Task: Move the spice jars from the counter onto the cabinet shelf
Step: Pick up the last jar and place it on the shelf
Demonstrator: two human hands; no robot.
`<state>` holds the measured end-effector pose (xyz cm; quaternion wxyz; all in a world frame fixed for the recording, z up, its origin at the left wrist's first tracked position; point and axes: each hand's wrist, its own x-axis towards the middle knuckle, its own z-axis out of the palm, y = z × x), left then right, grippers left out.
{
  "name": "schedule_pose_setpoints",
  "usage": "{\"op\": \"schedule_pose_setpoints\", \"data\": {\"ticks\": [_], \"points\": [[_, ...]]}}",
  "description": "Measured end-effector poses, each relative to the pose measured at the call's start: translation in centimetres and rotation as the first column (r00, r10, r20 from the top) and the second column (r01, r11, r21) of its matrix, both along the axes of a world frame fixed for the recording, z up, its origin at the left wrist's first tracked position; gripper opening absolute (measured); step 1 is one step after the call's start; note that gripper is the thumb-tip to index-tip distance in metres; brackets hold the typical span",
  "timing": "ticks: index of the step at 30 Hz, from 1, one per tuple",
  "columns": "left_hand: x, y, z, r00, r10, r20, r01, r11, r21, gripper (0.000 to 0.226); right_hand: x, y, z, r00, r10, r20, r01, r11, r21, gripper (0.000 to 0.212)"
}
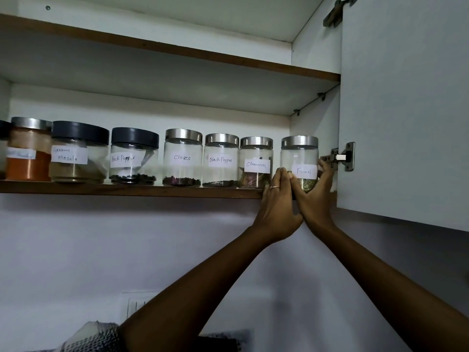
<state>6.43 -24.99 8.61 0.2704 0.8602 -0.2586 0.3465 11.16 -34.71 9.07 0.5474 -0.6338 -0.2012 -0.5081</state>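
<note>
A glass jar labelled Fennel (pixel 299 153), with a steel lid, stands at the right end of the cabinet shelf (pixel 127 190). My right hand (pixel 314 199) grips its lower part, thumb at the front and fingers round the right side. My left hand (pixel 276 201), with a ring on one finger, presses its straight fingers against the jar's left side. To the left stand several labelled jars in a row: Cinnamon (pixel 256 153), Black Pepper (pixel 220 171), Cloves (pixel 182 171), a dark-lidded Black Pepper (pixel 134 148), Garam Masala (pixel 78 148) and an orange powder jar (pixel 29 161).
The open cabinet door (pixel 406 110) hangs close on the right, its hinge (pixel 342 156) just beside the Fennel jar. An upper shelf (pixel 177 50) runs above the jars. A small gap separates the Fennel and Cinnamon jars. The wall lies below the shelf.
</note>
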Motion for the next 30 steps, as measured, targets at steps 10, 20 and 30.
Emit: {"op": "schedule_pose_setpoints", "data": {"ticks": [10, 20, 30], "points": [[0.5, -0.3, -0.6, 0.983, 0.181, 0.022, -0.182, 0.975, 0.126, 0.098, 1.9, -0.1, -0.7, 0.949, -0.306, -0.071, 0.279, 0.925, -0.257, 0.070], [1.1, -1.2, -1.6, 0.949, 0.303, 0.090, -0.314, 0.937, 0.155, 0.099, 2.3, 0.4, -0.6, 0.876, -0.468, -0.122, 0.409, 0.851, -0.330, 0.073], [1.3, -1.3, -1.9, 0.947, 0.293, 0.135, -0.310, 0.942, 0.131, 0.097, 2.4, 0.2, -0.8, 0.873, -0.471, -0.130, 0.387, 0.829, -0.403, 0.078]]}}
